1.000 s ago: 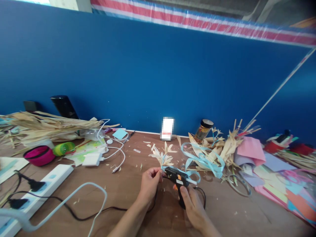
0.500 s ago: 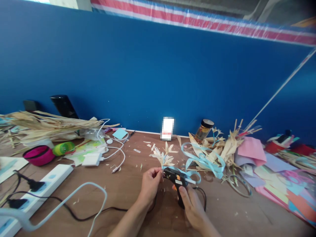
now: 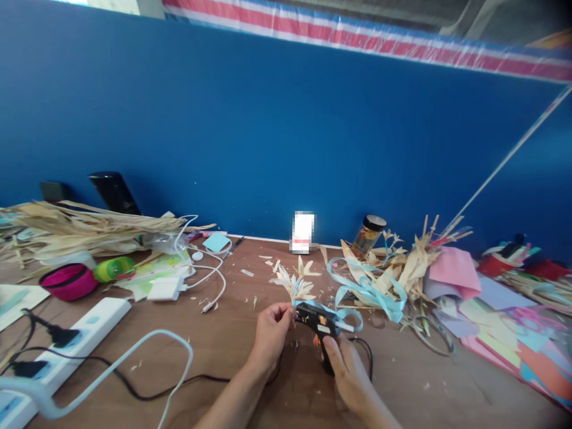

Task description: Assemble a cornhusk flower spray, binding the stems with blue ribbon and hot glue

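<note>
The cream, many-petalled dried-husk flower [image 3: 295,286] fans out just beyond our left hand [image 3: 271,328], whose thumb and fingers pinch its base. Our right hand [image 3: 343,362] grips the black plastic pistol-shaped glue gun [image 3: 316,318], its tip beside the left fingertips.

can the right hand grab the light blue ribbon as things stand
Probably not without letting go first: the right hand is wrapped around the black glue gun, though the light blue ribbon lies close beyond it.
</note>
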The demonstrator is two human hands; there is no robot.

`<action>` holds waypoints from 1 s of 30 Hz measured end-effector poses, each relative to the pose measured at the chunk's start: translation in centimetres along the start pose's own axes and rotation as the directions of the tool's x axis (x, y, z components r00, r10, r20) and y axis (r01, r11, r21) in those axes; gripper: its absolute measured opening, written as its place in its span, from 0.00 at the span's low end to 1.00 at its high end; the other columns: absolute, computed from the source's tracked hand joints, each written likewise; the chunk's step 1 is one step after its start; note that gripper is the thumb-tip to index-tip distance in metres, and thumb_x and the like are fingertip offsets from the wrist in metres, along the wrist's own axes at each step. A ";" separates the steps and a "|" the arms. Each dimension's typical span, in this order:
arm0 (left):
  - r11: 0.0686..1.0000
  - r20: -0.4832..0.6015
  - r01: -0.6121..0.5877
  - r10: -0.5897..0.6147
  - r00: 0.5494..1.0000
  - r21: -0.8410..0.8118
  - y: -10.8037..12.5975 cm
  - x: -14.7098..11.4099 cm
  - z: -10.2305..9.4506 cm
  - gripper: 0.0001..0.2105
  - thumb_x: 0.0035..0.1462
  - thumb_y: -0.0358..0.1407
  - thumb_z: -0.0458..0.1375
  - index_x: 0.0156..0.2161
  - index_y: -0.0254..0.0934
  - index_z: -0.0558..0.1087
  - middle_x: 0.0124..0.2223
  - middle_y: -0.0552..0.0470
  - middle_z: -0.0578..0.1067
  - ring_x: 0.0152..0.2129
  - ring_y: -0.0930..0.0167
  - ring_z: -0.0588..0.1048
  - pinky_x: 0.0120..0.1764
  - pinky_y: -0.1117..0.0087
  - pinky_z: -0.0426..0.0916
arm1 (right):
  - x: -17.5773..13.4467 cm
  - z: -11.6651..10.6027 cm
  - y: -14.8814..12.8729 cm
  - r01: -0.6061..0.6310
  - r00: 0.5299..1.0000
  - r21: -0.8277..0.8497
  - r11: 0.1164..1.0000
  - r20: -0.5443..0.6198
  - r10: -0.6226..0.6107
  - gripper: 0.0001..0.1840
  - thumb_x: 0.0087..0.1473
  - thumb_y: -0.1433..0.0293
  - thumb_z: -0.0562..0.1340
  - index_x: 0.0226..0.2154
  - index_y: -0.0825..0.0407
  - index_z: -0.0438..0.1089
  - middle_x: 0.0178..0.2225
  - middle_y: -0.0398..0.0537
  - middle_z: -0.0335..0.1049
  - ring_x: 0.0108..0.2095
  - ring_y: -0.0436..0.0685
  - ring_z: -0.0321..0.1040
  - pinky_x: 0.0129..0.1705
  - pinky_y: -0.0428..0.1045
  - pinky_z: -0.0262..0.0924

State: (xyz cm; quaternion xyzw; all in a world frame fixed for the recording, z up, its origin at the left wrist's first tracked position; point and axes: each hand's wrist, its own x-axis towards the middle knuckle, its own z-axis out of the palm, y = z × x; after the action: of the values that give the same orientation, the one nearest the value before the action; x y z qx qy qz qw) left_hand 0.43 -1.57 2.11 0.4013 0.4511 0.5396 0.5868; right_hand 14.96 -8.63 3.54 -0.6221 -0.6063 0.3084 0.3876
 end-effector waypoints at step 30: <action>0.989 0.024 0.044 -0.041 0.999 -0.145 -0.5 0.2 -0.2 0.12 0.42 0.39 0.61 0.28 0.30 0.73 0.23 0.52 0.72 0.17 0.78 0.64 0.23 0.77 0.59 | -0.3 -0.4 0.3 -0.006 1.000 0.068 0.998 -0.013 0.007 0.23 0.54 0.56 0.47 0.36 0.55 0.68 0.29 0.50 0.69 0.31 0.56 0.65 0.36 0.49 0.60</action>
State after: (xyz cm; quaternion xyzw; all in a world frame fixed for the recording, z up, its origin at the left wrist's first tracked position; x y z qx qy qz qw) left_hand 0.39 -1.40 1.60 0.3537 0.4128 0.5541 0.6305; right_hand 15.47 -8.92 3.46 -0.6126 -0.5910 0.3259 0.4113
